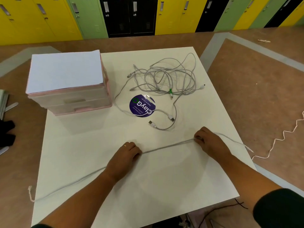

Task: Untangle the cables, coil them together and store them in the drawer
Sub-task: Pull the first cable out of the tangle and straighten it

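A tangled heap of grey cables (166, 79) lies on the far right part of the white table (85, 162). One separate grey cable (167, 146) runs straight across the near half of the table, from the left edge to the right edge. My left hand (127, 153) grips this cable with curled fingers. Farther right, my right hand (207, 140) pinches it, and the stretch between the hands is taut. A pink drawer unit (69, 97) with a white top stands at the far left, its drawers shut.
A round purple sticker (142, 106) lies on the table under loose cable ends with USB plugs (171, 119). Coloured lockers (130, 15) line the far wall. A cream cord (279, 137) lies on the floor to the right, and dark objects (6, 129) sit at left.
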